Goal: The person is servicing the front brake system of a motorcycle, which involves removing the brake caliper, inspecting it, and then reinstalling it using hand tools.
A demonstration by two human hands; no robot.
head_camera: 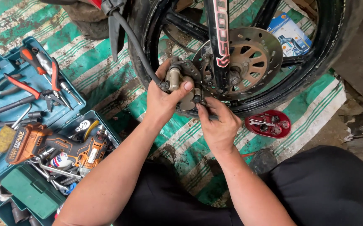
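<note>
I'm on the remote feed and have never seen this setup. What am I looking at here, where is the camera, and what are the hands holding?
One picture, from a camera on the person's head, looking down. Both bare hands work at a motorcycle wheel with a brake disc. The left hand grips the brake caliper; the right hand touches its underside. A striped green mat covers the ground. Left: an open toolbox with pliers and an orange cordless drill. Right: a red tray of small parts.
</note>
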